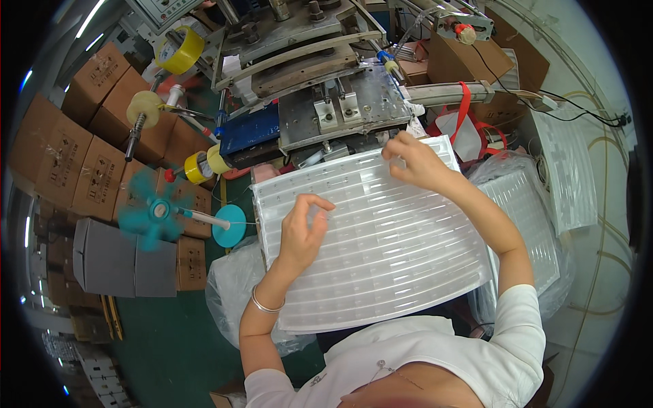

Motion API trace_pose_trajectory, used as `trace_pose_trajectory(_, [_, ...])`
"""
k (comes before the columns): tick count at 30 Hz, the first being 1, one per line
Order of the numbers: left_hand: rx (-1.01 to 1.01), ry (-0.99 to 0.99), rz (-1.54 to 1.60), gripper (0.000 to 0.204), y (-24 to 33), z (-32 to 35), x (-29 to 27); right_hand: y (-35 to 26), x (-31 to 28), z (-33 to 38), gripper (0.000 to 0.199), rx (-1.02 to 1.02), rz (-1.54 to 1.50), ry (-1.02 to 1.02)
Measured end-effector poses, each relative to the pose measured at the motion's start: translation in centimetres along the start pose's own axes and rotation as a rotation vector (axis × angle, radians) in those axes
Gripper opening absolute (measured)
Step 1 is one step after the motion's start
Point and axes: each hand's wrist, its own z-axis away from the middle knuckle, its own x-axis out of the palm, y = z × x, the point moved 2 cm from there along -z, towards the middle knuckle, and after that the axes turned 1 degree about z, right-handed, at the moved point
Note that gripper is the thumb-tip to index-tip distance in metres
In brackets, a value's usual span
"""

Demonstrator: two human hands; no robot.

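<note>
A large translucent plastic sheet (381, 238) with raised ribs and rows of small marks lies in front of me, below the machine. Over its left part is my left hand (304, 231), fingers curled and the thumb drawn in close to the forefinger. My right hand (415, 163) is bent at the sheet's far right edge, with fingers and thumb brought together. Whatever either hand pinches, if anything, is too small or hidden to make out. Just beyond the sheet stands the machine's metal plate (299, 115), with two bright clamp blocks (338, 111) on it.
Similar ribbed sheets (524, 224) in clear plastic wrap are at my right, near a red-handled bag (457, 132). Left of me stand a turquoise fan (160, 209), grey boxes (105, 255) and stacked cartons (61, 160). Yellow tape rolls (180, 51) hang by the machine.
</note>
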Motion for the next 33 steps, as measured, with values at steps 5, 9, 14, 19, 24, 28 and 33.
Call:
trace_pose_trajectory(5, [-0.050,0.026,0.339,0.011,-0.8,-0.5,-0.1,1.5,-0.2,-0.3,0.023,0.153,-0.308,0.090])
trace_pose_trajectory(9, [0.033,0.044,0.146,0.010,-1.3,-1.1,-0.4,2.5,0.4,-0.8,0.019,0.363,-0.526,-0.081])
trace_pose_trajectory(14, [0.024,0.218,-0.537,0.011,-3.5,-2.2,-0.2,2.7,0.7,0.4,0.026,0.027,-0.344,0.138])
trace_pose_trajectory(19, [-0.024,0.282,-0.572,0.021,-5.3,-3.7,-0.3,0.1,-1.8,-0.2,0.027,0.179,-0.402,0.167])
trace_pose_trajectory(24, [0.218,0.473,-0.679,0.031,-1.3,-10.4,-0.1,0.8,-2.3,-1.3,0.023,0.195,-0.369,0.309])
trace_pose_trajectory(28, [0.328,0.449,-0.900,0.033,-0.6,-17.5,0.3,-0.4,-2.1,-4.8,0.024,0.117,-0.234,0.463])
trace_pose_trajectory(33, [0.294,0.253,-0.697,0.023,1.0,-16.2,0.0,-2.6,-1.8,-9.9,0.022,-0.091,0.140,0.692])
